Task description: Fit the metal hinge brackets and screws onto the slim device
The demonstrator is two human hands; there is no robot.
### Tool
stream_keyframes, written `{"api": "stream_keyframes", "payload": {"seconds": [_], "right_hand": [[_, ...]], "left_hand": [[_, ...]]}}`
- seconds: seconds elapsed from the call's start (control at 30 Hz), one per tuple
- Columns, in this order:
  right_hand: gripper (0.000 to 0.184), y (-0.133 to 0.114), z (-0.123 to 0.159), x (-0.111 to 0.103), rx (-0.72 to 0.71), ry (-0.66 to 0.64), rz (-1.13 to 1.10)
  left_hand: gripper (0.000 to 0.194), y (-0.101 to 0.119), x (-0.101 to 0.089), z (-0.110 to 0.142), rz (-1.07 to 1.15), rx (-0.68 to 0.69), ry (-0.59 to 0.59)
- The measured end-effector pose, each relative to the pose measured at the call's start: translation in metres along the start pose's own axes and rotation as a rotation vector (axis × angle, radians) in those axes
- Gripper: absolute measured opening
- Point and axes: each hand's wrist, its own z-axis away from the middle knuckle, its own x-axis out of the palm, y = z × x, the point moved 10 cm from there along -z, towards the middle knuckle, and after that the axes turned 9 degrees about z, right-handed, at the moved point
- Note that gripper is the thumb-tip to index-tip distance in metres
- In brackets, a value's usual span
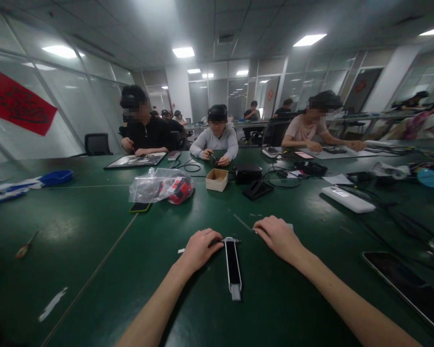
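In front of me on the green table lies a narrow device [233, 265] with a white frame, a black strip down its middle and a grey block at its near end. A small metal crosspiece runs across its far end. My left hand [202, 248] has thumb and forefinger closed at the left tip of that crosspiece. To the right, my right hand [279, 237] rests low over the table, apart from the device, with fingers pinched together. A tiny shiny bit shows at its fingertips, too small to name. Part of a pale object [290, 226] shows behind this hand.
Ahead are a plastic bag [150, 185] with red items, a small open box [217, 180] and a black stand [257, 190]. On the right lie a white case [348, 199], cables and a dark tablet-like slab [408, 289]. A screwdriver [26, 245] lies left. Several people sit opposite.
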Motion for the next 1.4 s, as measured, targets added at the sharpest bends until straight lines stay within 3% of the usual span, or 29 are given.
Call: {"api": "stream_keyframes", "payload": {"seconds": [0.13,0.23,0.3,0.5,0.63,1.13,1.4], "right_hand": [[0.021,0.056,0.003,-0.011,0.132,-0.029,0.184],[0.021,0.075,0.007,-0.005,0.156,-0.093,0.187],[0.022,0.072,0.007,0.0,0.134,-0.107,0.168],[0.023,0.026,0.003,0.01,0.012,-0.089,0.064],[0.024,0.008,0.0,0.016,-0.013,-0.109,0.059],[0.026,0.007,-0.004,0.017,-0.003,-0.065,0.092],[0.02,0.01,-0.002,0.003,0.107,0.036,-0.133]], "left_hand": [[0.013,-0.002,0.0,0.0,-0.009,-0.01,-0.01],[0.014,-0.002,-0.001,0.0,-0.014,-0.019,-0.012],[0.014,-0.002,-0.001,0.0,-0.016,-0.029,-0.012],[0.014,-0.001,-0.001,0.0,-0.019,-0.034,-0.016],[0.015,-0.002,0.0,0.0,-0.016,-0.025,-0.001],[0.018,0.0,-0.001,0.0,-0.012,-0.039,-0.026],[0.024,0.009,-0.011,0.003,-0.019,-0.003,0.039]]}}
